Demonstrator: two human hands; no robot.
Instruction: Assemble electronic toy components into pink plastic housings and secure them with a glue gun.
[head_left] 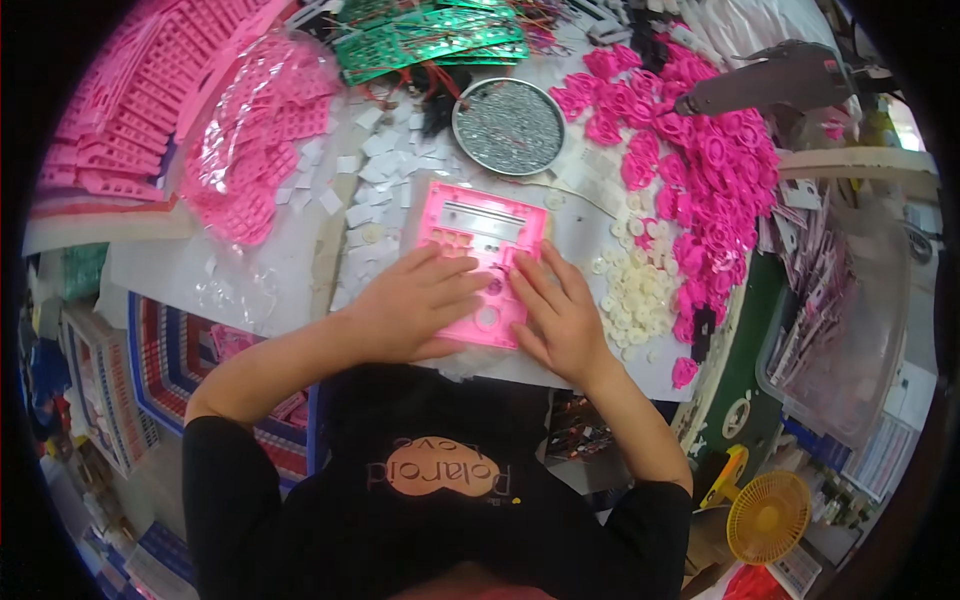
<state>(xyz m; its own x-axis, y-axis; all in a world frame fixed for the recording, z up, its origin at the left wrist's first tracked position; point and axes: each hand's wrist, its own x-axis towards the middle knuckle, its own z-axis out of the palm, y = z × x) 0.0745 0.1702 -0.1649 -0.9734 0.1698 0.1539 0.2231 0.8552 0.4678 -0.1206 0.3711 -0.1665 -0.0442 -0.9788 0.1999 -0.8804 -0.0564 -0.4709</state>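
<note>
A pink plastic casing (488, 205) with a grey-silver window strip and several round and square openings lies in front of me on the table. My left hand (420, 305) rests across its left half, fingers stretched over the openings and thumb along the near edge. On the casing's right side is my right hand (560, 310), its fingers apart and fingertips touching the surface. Whether a small part lies under those fingertips I cannot make out. Beyond the casing stands a round metal dish (508, 127) full of tiny silvery pieces, probably screws.
Pink oval parts (715, 180) and cream round pieces (637, 290) are heaped at right. Above them juts a dark power tool (770, 85). Green circuit boards (430, 45) with wires lie at the back. Bagged pink parts (260, 130) and white squares (385, 170) lie at left.
</note>
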